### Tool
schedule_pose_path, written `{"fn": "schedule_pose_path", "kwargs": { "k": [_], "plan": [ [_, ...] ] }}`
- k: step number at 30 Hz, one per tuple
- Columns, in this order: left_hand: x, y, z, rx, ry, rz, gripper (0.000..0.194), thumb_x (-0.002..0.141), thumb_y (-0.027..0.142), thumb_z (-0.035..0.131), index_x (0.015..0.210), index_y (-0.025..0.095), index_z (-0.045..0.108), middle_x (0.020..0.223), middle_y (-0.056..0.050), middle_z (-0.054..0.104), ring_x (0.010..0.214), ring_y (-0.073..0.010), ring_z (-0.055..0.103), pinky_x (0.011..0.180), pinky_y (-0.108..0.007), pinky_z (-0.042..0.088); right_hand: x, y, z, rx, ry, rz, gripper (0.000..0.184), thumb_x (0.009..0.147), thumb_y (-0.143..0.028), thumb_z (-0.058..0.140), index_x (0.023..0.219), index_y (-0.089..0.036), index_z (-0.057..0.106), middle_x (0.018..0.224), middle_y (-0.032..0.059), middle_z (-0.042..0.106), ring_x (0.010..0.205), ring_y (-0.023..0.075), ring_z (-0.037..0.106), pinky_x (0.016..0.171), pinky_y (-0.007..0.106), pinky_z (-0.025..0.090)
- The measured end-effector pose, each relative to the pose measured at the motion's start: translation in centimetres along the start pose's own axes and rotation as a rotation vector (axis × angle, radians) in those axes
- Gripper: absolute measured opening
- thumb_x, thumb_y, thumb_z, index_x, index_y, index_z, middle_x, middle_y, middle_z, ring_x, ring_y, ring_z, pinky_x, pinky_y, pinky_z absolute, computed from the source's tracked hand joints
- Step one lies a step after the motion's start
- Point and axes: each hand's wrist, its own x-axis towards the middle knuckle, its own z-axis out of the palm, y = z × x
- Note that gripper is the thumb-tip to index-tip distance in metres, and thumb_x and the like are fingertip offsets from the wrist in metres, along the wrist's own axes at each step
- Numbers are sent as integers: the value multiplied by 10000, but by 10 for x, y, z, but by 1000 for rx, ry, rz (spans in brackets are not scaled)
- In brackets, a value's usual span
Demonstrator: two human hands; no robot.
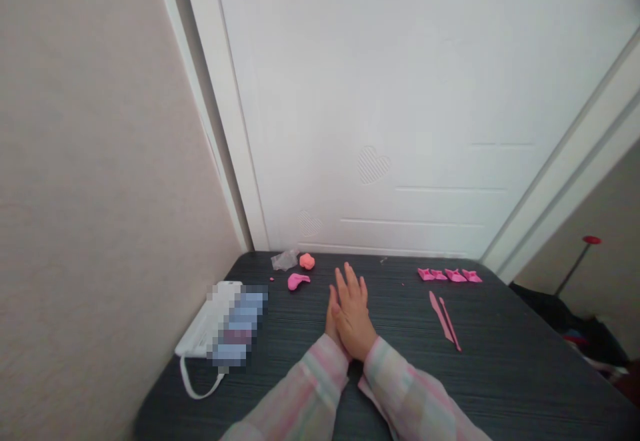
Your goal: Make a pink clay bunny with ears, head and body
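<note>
Over the middle of the dark table, my right hand lies palm-to-palm against my left hand. The right hand's fingers are stretched out and slightly spread, pointing away from me. Most of the left hand is hidden behind the right one; the part that shows looks straight and flat. Whether anything sits between the palms cannot be seen. Beyond the hands, to the left, are a pink clay lump with a thin tail and an orange clay lump.
Several pink folded-looking clay pieces line up at the back right. Nearer are a pink plastic knife and a thin pink stick tool. Clear plastic wrap lies back left. A white device with a cable sits by the left wall.
</note>
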Motion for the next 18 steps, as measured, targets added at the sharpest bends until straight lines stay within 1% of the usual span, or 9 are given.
{"fn": "schedule_pose_path", "kwargs": {
  "k": [3, 5, 8, 9, 10, 11, 15, 17, 18],
  "plan": [
    [5, 8, 5, -47, 6, -114, 555, 804, 551, 253, 1230, 243, 432, 1304, -57, 439, 1236, -250, 355, 1027, -445, 237, 1, 13, 0, -20, -59, -32, 537, 872, -345, 222, 1367, -148, 151, 1411, 178, 219, 1323, 269, 132, 1002, 565, 166],
    [5, 10, 4, -92, 58, -110, 571, 792, 561, 280, 1233, 228, 424, 1304, -71, 434, 1225, -260, 370, 1020, -447, 253, -4, 14, -1, -33, -127, -104, 569, 859, -391, 260, 1361, -138, 174, 1406, 188, 228, 1324, 273, 122, 1003, 563, 164],
    [0, -2, 0, -138, 127, 91, 540, 803, 535, 247, 1273, 290, 354, 1359, -25, 362, 1267, -246, 309, 1019, -424, 256, -11, 3, -3, -38, -174, -196, 603, 842, -419, 301, 1367, -161, 155, 1422, 177, 193, 1325, 295, 97, 991, 577, 170],
    [-2, -7, -1, -151, 122, 158, 518, 804, 530, 235, 1281, 346, 316, 1376, 25, 334, 1285, -217, 280, 1024, -392, 255, -11, -1, -3, -40, -163, -197, 597, 843, -410, 300, 1369, -171, 148, 1428, 170, 176, 1325, 298, 97, 989, 578, 176],
    [-3, -12, -2, -166, 95, 285, 523, 803, 530, 228, 1293, 357, 286, 1387, 38, 314, 1299, -210, 249, 1028, -378, 248, -9, -3, -2, -45, -137, -177, 581, 850, -390, 287, 1370, -178, 139, 1433, 161, 164, 1325, 294, 100, 989, 574, 183],
    [-4, -16, -2, -149, 61, 315, 523, 800, 536, 224, 1292, 370, 281, 1388, 51, 313, 1308, -198, 228, 1034, -366, 237, -6, -3, -1, -50, -104, -146, 561, 858, -361, 265, 1372, -182, 127, 1436, 152, 159, 1326, 284, 106, 992, 566, 190],
    [1, -7, -2, -66, -42, -13, 513, 814, 492, 279, 1259, 262, 390, 1322, -57, 420, 1268, -235, 312, 1038, -414, 213, 8, 16, 3, -72, -20, -47, 523, 873, -284, 203, 1372, -157, 111, 1423, 158, 198, 1325, 252, 131, 999, 555, 192],
    [3, 3, 0, -68, -46, -104, 557, 801, 528, 284, 1261, 232, 387, 1306, -81, 437, 1242, -256, 351, 1032, -444, 218, 7, 26, 3, -83, -41, -56, 523, 870, -322, 228, 1360, -145, 177, 1403, 179, 242, 1315, 265, 166, 989, 564, 194],
    [3, 6, 1, -74, -31, -108, 577, 795, 540, 284, 1272, 225, 370, 1312, -86, 430, 1238, -265, 356, 1027, -453, 225, 3, 28, 3, -87, -63, -78, 530, 866, -349, 243, 1353, -145, 204, 1394, 184, 260, 1310, 272, 181, 986, 566, 194]
  ]
}}
